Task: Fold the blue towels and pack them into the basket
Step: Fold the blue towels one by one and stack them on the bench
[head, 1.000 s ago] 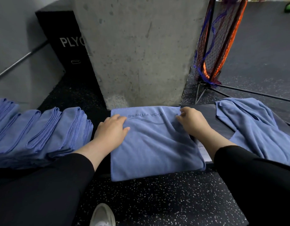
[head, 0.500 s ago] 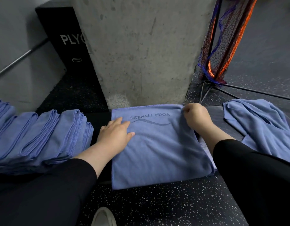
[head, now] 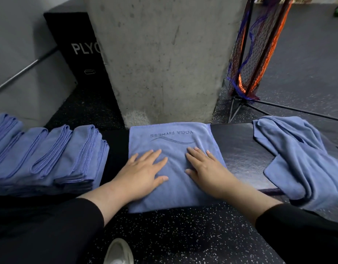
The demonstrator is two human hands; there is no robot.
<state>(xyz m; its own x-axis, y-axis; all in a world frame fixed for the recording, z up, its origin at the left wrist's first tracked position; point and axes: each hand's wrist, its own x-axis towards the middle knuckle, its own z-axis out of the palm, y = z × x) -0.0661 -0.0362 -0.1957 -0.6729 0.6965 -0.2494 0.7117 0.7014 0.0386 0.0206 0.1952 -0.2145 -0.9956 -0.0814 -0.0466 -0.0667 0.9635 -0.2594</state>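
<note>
A folded blue towel (head: 174,134) with "YOGA FITNESS" printed on it lies flat on a dark bench (head: 242,155) in front of me. My left hand (head: 143,174) presses flat on the towel's left half, fingers spread. My right hand (head: 204,168) presses flat on its right half. A row of several folded blue towels (head: 50,157) is stacked at the left. An unfolded, rumpled blue towel (head: 305,159) lies on the bench at the right. No basket is in view.
A concrete pillar (head: 164,60) rises right behind the bench. A black plyo box (head: 78,52) leans behind it at the left. A netted stand on a tripod (head: 257,54) is at the back right. My white shoe (head: 118,252) shows on the speckled floor below.
My right hand has let go of the towel's far right corner and come to the middle. Both hands now lie flat and closer together on the towel.
</note>
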